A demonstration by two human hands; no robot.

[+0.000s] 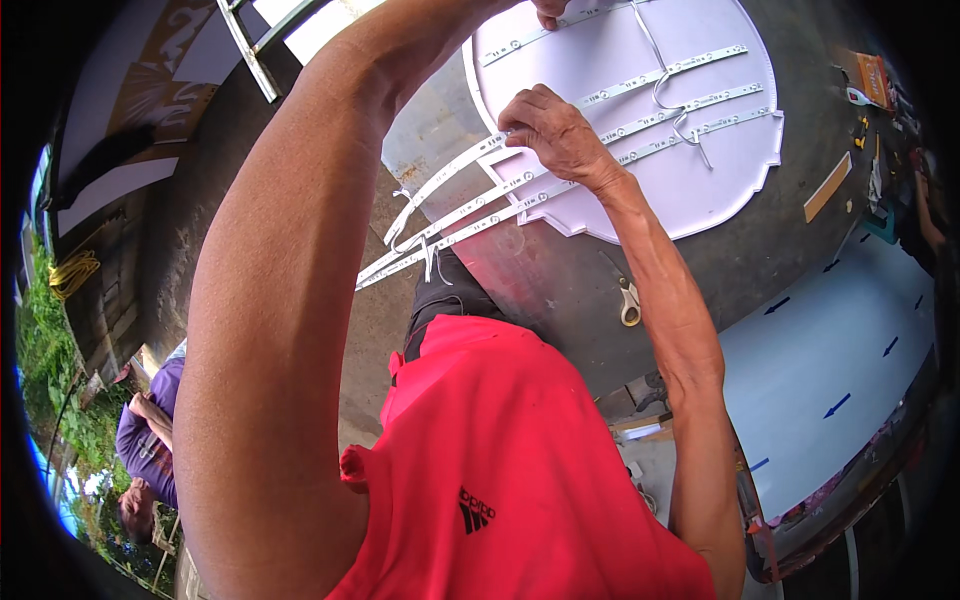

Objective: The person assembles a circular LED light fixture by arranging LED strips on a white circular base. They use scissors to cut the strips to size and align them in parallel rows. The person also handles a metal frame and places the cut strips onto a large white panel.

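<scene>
Several white LED strips (690, 64), linked by white wires, lie across a white round panel (720, 190) with a raised rim and a notched lower edge. Bent fingers of my right hand (560, 138) pinch one strip near the panel's left rim. The strips' left ends stick out past the panel over the table edge, with loose wires (428, 258) dangling there. At the top edge, my left hand (549, 10) is mostly cut off; its visible fingers are bent together on the uppermost LED strip (515, 47).
Scissors (629, 303) lie on the dark metal table (575, 330) below the panel. A wooden piece (827, 187) and small tools sit at the right. Beyond is a light blue sheet (830, 370) with dark arrows. Another person in purple (150, 440) is at the far left.
</scene>
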